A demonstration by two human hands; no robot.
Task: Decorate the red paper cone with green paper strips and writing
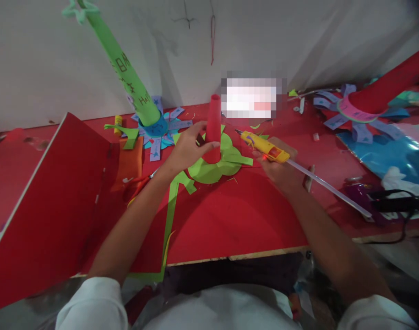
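Observation:
A short red paper tube [214, 121] stands upright on a light-green flower-shaped paper base [205, 173]. Fingers and thumb of my left hand [191, 147] close round the tube's lower left side. To the right of it, my right hand [280, 167] grips a yellow hot glue gun [266, 145], its nozzle pointing left towards the tube and apart from it. A long clear glue stick [328, 187] sticks out of the gun's back end, and a small red light glows on its side. Green paper strips [242, 160] lie on and around the base.
A tall green tube [123, 68] stands behind on the left; a red tube [391, 87] leans at right. Red-handled scissors [137, 185] lie beside my left forearm. An upright red board [51, 206] stands at left. A black cable [405, 224] hangs off the right front edge.

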